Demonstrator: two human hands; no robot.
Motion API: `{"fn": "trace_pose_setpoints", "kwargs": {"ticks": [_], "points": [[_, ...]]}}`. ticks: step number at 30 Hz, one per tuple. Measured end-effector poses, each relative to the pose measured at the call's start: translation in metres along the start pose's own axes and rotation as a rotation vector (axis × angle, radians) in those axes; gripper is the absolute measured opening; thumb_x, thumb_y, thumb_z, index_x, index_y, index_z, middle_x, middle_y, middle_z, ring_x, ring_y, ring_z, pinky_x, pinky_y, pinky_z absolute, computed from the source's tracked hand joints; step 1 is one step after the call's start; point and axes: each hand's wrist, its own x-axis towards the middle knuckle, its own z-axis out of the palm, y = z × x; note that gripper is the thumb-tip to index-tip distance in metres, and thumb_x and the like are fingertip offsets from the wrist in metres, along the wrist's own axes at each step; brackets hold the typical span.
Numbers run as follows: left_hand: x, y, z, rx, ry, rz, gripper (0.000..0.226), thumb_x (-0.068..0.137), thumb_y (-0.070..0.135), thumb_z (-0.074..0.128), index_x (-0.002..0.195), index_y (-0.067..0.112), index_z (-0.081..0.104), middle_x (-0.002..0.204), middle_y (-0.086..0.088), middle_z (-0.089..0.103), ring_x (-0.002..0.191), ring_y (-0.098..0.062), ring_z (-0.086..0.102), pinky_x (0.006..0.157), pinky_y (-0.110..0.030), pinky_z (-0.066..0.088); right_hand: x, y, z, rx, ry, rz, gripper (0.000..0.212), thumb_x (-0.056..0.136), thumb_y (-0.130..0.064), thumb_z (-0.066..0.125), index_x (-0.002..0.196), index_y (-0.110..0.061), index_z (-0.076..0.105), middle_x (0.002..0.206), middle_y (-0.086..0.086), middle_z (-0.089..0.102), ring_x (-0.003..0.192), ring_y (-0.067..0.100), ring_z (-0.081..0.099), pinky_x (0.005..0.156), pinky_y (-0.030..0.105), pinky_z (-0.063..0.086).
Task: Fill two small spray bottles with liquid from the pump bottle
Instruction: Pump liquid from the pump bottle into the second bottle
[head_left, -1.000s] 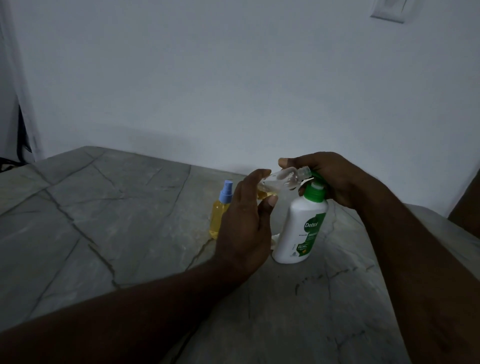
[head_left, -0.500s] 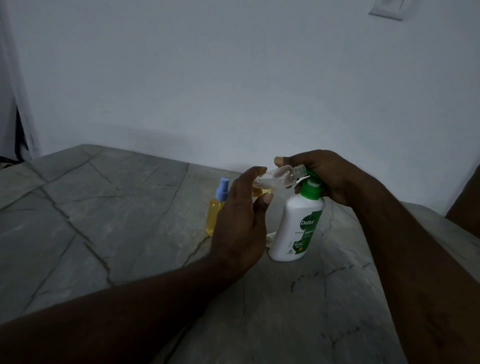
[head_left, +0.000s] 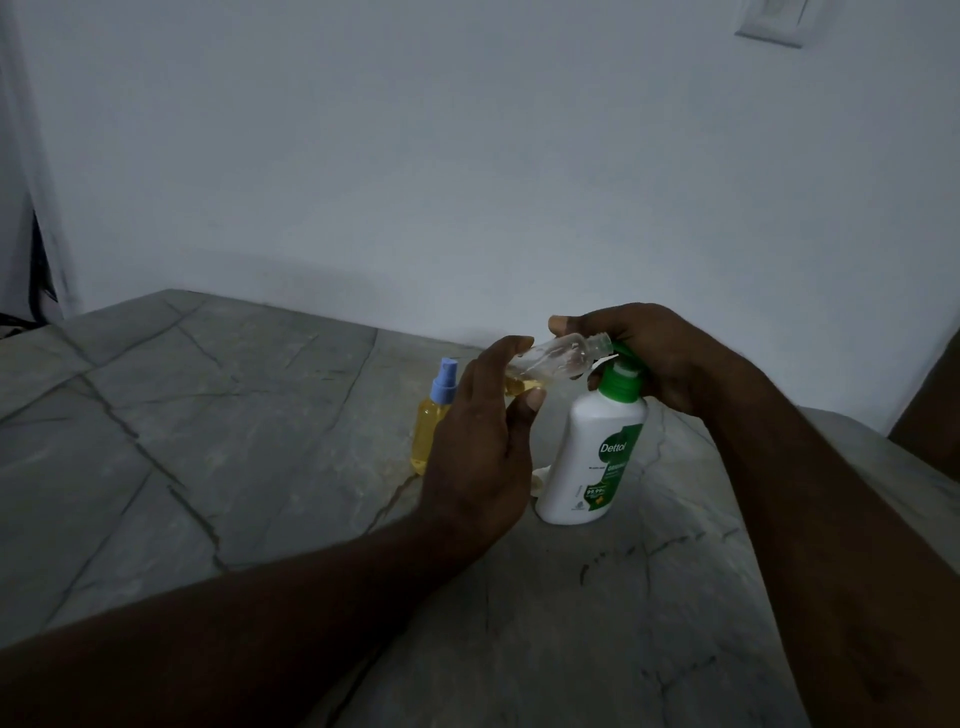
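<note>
Grey cracked stone surface (head_left: 208, 415): white plastic pump bottle (head_left: 592, 457), green top, upright. Right hand (head_left: 660, 353) curls over its pump head. Left hand (head_left: 478, 447) grasps small clear bottle (head_left: 561, 356), tilted, neck at nozzle. Yellow-filled blue-capped spray bottle (head_left: 431, 426) stands nearby.

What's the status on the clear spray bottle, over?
Left hand holds tilted clear plastic spray bottle, little yellow liquid inside. Right hand grips green-topped white pump bottle. Nothing blocking.

Smooth, glossy white plastic is shown by the pump bottle (head_left: 587, 467), clear shiny plastic by the small bottle (head_left: 561, 356) and the blue-topped spray bottle (head_left: 428, 431), and matt grey, dark-veined stone by the tabletop (head_left: 208, 415).
</note>
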Motion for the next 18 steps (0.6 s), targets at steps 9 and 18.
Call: {"fn": "trace_pose_setpoints", "kwargs": {"ticks": [9, 18], "points": [[0.0005, -0.0021, 0.0008, -0.008, -0.004, 0.0, 0.045, 0.103, 0.041, 0.045, 0.145, 0.029, 0.039, 0.13, 0.002, 0.058, 0.093, -0.023, 0.067, 0.07, -0.032, 0.058, 0.0014, 0.0018, -0.0007, 0.059, -0.051, 0.002, 0.03, 0.062, -0.036, 0.079, 0.082, -0.014, 0.083, 0.104, 0.016, 0.075, 0.074, 0.022, 0.063, 0.07, 0.034, 0.051], [-0.0002, 0.0003, 0.0006, -0.018, -0.006, 0.007, 0.043, 0.103, 0.037, 0.046, 0.145, 0.028, 0.04, 0.134, 0.005, 0.056, 0.094, -0.023, 0.066, 0.07, -0.026, 0.055, 0.0, -0.0027, -0.0018, -0.078, 0.002, 0.001, 0.043, 0.072, -0.048, 0.077, 0.093, -0.011, 0.081, 0.097, 0.006, 0.076, 0.074, 0.017, 0.062, 0.073, 0.035, 0.05]]}}
